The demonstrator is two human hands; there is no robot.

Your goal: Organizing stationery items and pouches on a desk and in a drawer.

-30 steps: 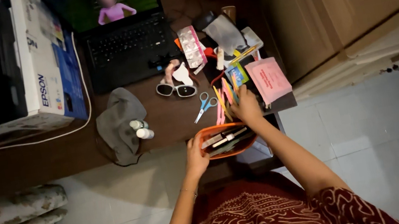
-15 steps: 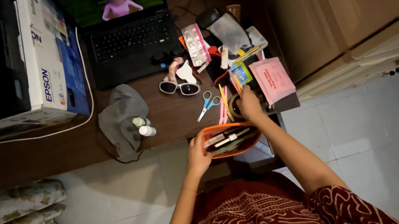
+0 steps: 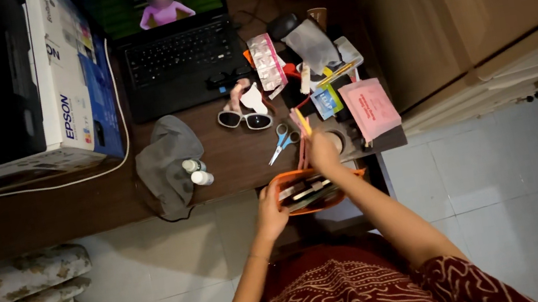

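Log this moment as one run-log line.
left hand: holds orange pouch open | right hand: grips coloured pens above pouch | scissors: on desk

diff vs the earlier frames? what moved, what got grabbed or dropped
The right hand lifted a bunch of coloured pens off the desk and drew back to just over the orange pouch. The left hand keeps holding the pouch's left end. Scissors and sunglasses stayed put.

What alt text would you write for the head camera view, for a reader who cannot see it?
A person's left hand steadies an open orange pouch at a dark wooden desk's edge while the right hand holds coloured pens above it. Scissors, sunglasses and a laptop lie behind.
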